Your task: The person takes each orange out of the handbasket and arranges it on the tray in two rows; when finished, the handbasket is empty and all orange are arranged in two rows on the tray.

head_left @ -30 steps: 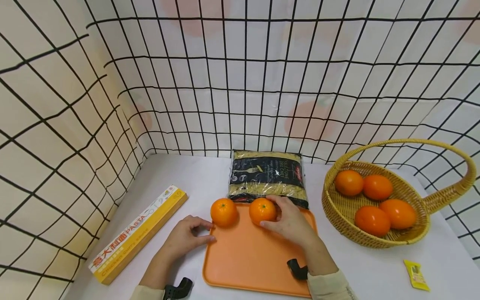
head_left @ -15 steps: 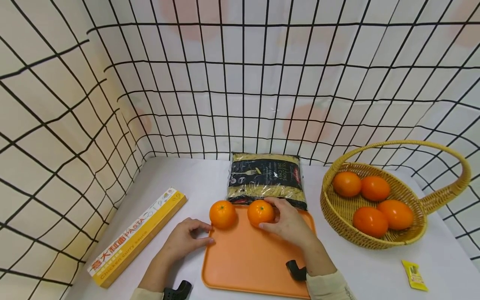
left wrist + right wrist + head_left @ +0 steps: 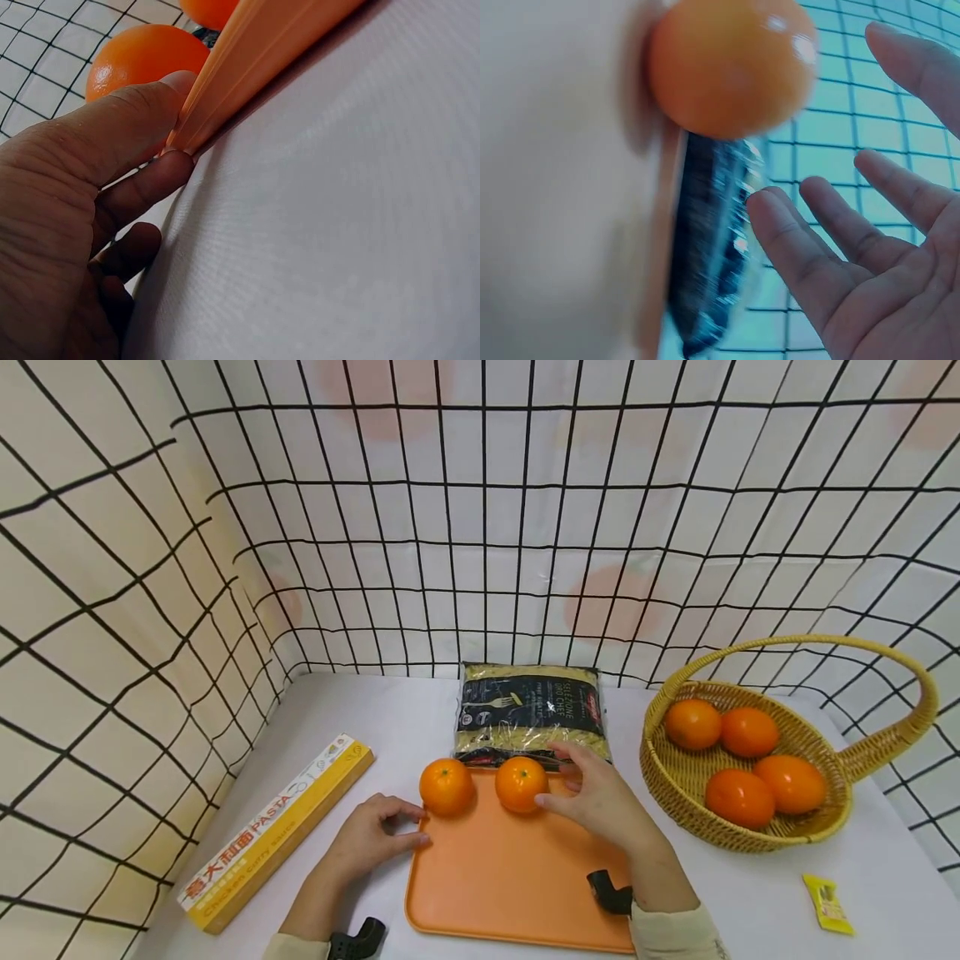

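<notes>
My left hand (image 3: 378, 832) is at the left edge of the orange tray (image 3: 517, 885). In the left wrist view its thumb and index finger pinch the tray's rim (image 3: 225, 79). Two oranges sit along the tray's far side: a left orange (image 3: 447, 787) at the far left corner and a right orange (image 3: 521, 784) nearer the middle. Close to the right orange is my right hand (image 3: 600, 797), fingers spread, thumb tip right by the fruit's side in the head view. From the right wrist, a gap shows between the fingers and that orange (image 3: 731, 67).
Behind the tray lies a bag of dry pasta (image 3: 532, 710). A yellow pasta box (image 3: 277, 835) lies at the left. On the right stands a wicker basket (image 3: 690, 810) holding several orange-red fruits, with a small yellow packet (image 3: 828, 904) in front. Black wire mesh (image 3: 487, 527) encloses the back and sides.
The right hand has let go of the right orange and drawn back to the right, its fingers opening. Both oranges and the left hand have stayed in place.
</notes>
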`<action>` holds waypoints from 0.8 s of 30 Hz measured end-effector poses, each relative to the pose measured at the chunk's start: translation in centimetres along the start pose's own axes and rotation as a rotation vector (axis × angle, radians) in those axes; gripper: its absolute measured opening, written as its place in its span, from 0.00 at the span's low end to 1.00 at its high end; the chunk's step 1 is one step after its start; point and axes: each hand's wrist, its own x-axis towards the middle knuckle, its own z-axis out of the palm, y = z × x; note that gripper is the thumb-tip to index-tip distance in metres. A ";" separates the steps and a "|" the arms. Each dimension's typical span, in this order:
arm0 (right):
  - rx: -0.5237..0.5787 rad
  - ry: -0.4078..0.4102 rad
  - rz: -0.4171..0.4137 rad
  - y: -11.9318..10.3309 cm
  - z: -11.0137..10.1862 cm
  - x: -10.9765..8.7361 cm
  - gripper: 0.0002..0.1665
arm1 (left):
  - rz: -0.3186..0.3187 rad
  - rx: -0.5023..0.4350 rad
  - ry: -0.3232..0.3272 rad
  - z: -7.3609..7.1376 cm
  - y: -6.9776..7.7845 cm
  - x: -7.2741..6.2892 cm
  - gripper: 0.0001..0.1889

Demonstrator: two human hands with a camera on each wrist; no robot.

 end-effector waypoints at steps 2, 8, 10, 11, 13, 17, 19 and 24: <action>-0.015 0.005 -0.011 -0.1 -0.8 -0.5 0.49 | -0.003 0.002 -0.001 0.1 0.0 0.1 0.15; -0.046 0.048 -0.049 -0.9 -2.7 -2.0 0.48 | -0.010 0.019 0.001 0.2 0.0 0.1 0.14; -0.057 0.074 -0.068 -1.1 -3.2 -2.4 0.49 | -0.009 0.017 0.005 0.2 -0.1 0.1 0.14; -0.058 0.082 -0.074 -1.2 -3.4 -2.6 0.49 | -0.010 0.014 0.007 0.1 -0.1 0.0 0.15; -0.052 0.095 -0.087 -1.2 -3.8 -3.0 0.48 | -0.011 0.004 0.002 0.1 -0.1 0.0 0.15; -0.021 0.106 -0.100 -0.9 -4.7 -3.6 0.46 | -0.001 -0.011 -0.009 0.1 -0.1 0.0 0.15; -0.017 0.109 -0.101 -0.6 -5.3 -3.9 0.44 | 0.001 -0.015 -0.015 0.1 -0.1 0.1 0.15; -0.104 0.138 -0.100 0.5 -7.1 -4.9 0.43 | 0.002 -0.020 -0.020 0.1 0.0 0.1 0.15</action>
